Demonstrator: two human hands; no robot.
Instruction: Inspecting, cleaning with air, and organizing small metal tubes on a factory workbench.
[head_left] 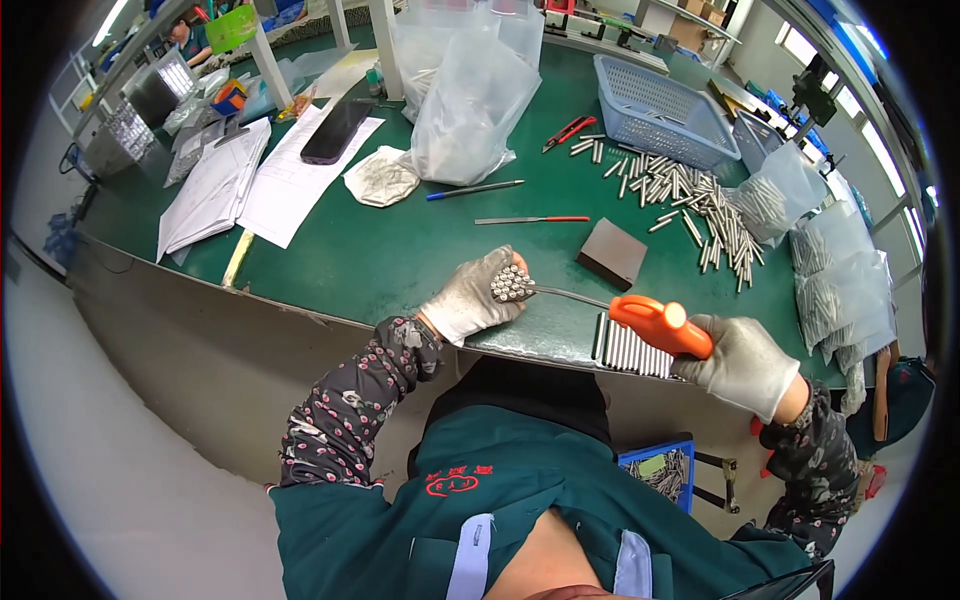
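My gloved left hand (470,298) grips a bundle of short metal rods (511,284), their ends facing outward. My gloved right hand (742,364) holds a file by its orange handle (660,324). The file's thin metal shaft (572,294) reaches left and its tip touches the rod ends. Both hands hover at the near edge of the green table (400,250). A neat row of metal rods (630,350) lies on the table edge just under the orange handle.
A dark block (612,253) sits behind the hands. Loose metal rods (690,205) are scattered near a blue basket (660,110). Clear plastic bags (470,90), papers (250,175), a phone (337,131), a blue pen (475,190) and a red-handled file (530,220) lie further back. A blue bin of rods (665,470) sits below the table.
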